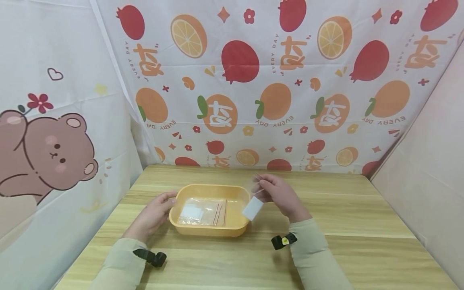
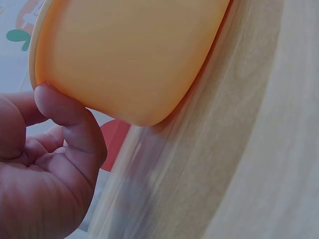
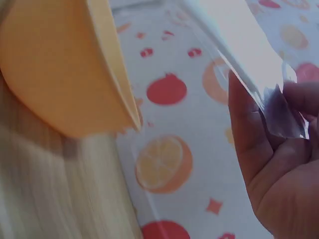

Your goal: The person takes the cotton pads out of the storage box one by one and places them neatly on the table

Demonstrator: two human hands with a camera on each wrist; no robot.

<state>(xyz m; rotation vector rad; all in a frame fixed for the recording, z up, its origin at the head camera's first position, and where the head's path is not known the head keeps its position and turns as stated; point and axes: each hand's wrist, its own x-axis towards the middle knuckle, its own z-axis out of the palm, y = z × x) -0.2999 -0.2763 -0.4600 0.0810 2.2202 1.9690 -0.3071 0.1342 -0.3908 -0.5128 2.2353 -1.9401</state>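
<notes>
A yellow plastic basin [image 1: 214,231] stands on the table, and my left hand [image 1: 155,214] pinches its left rim between thumb and fingers. The left wrist view shows that thumb pressed on the edge of the basin [image 2: 134,55]. Inside lie clear zip bags [image 1: 208,209] with red seal lines and white contents. Beyond the basin's right end, my right hand [image 1: 277,194] pinches a clear plastic bag by its top. A white rectangular piece [image 1: 253,208] hangs low in that bag, overlapping the basin's right rim. In the right wrist view the bag [image 3: 239,40] looks crumpled where the fingers grip it.
The wood-grain table [image 1: 344,249] runs under both arms. A white curtain with fruit prints [image 1: 239,60] hangs behind it, and a bear-print curtain [image 1: 58,153] is at the left. Each wrist wears a black strap camera [image 1: 156,258].
</notes>
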